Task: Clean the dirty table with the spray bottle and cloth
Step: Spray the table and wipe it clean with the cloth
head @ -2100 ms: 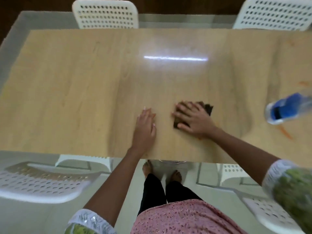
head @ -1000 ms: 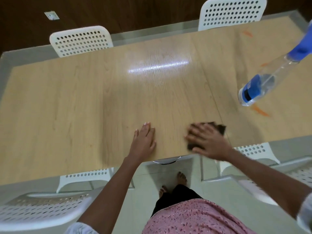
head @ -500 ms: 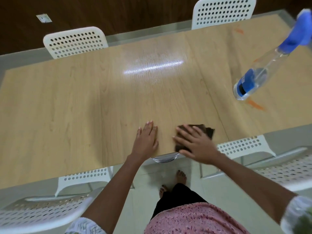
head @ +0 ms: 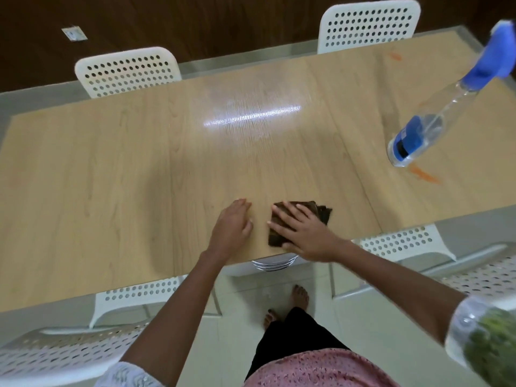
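You stand in a home dining area: a long wood-grain surface [head: 111,169] ringed by white perforated plastic chairs [head: 127,71], pale floor tiles [head: 371,325] under your bare feet [head: 300,296], dark wood panelling behind.

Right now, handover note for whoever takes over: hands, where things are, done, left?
Right hand: flat, fingers spread, pressing the dark cloth onto the table near its near edge.
Left hand: resting on the table beside the cloth, holding nothing.
Spray bottle: standing on the table to the right, untouched by either hand.
Done: the middle of the table shows no stains.
Left: orange smear right by the bottle's base, and a smaller orange mark near the far right edge. Move the cloth there.
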